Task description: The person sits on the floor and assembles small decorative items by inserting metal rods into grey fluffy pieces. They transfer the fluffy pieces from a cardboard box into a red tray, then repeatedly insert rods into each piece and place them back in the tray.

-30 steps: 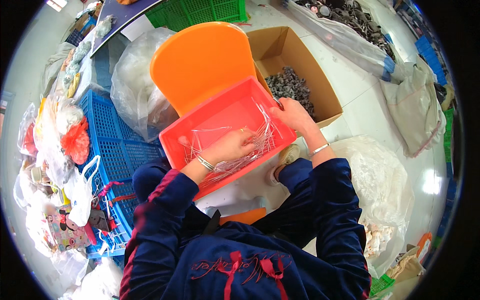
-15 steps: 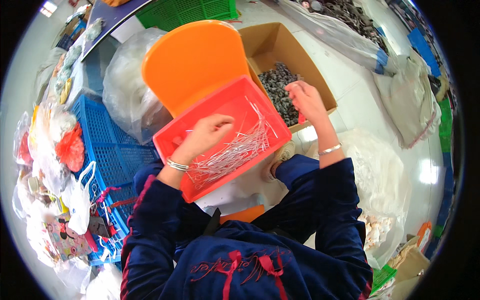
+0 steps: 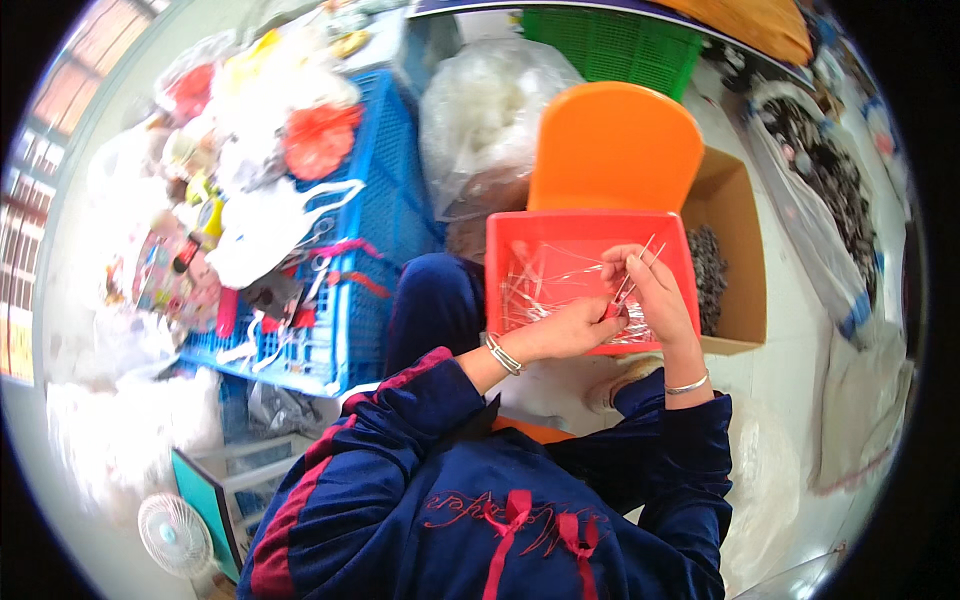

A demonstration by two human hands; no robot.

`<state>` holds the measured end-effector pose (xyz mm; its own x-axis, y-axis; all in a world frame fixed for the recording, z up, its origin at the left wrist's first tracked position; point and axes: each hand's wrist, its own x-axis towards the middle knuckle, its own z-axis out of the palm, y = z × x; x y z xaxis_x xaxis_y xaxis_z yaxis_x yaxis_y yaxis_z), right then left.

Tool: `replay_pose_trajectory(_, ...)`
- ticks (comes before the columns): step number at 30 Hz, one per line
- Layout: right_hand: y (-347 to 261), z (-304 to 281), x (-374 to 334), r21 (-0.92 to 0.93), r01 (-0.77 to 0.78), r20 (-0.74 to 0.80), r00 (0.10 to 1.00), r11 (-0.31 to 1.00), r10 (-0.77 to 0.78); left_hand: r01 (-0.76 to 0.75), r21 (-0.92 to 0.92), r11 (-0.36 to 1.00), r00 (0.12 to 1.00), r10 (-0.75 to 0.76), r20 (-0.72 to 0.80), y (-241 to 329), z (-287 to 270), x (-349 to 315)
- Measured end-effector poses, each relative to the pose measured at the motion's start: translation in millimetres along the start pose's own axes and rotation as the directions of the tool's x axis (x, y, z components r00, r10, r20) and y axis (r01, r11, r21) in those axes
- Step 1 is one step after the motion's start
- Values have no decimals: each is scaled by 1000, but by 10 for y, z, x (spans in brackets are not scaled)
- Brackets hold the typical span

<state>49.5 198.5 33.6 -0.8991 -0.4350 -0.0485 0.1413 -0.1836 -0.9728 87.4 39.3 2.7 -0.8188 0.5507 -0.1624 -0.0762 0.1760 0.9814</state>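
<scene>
Thin wires (image 3: 639, 264), lower ends hidden, sit in the right hand's (image 3: 658, 297) grip, the left hand (image 3: 572, 328) angled rightward, its grip unclear.

This looks like a workshop: loose parts sit in bulk, thin metallic pieces in a red bin (image 3: 530, 235) near centre, grey bits in a cardboard box (image 3: 744, 265) toward three o'clock. A blue crate (image 3: 395, 190) stands at eleven, a green crate (image 3: 610, 45) at one.

There are 2 hands (image 3: 572, 329), 1 red tray (image 3: 590, 228), 1 fan (image 3: 174, 534).
</scene>
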Motion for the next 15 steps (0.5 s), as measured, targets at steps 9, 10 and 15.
replay_pose_trajectory(9, -338, -23, -47, 126, 257, -101, 964, 958, -245, 57, -193, 980, 994, -37, 103, -58, -179, -419)
replay_pose_trajectory(10, -441, -185, -105, 158, 315, -198, 939, 936, -282, 104, -199, 975, 990, -81, 119, -79, -203, -393)
replay_pose_trajectory(15, -480, -1562, -619, -17, 105, -649, 755, 994, -91, 120, -172, 978, 992, -126, -21, -115, -324, -154)
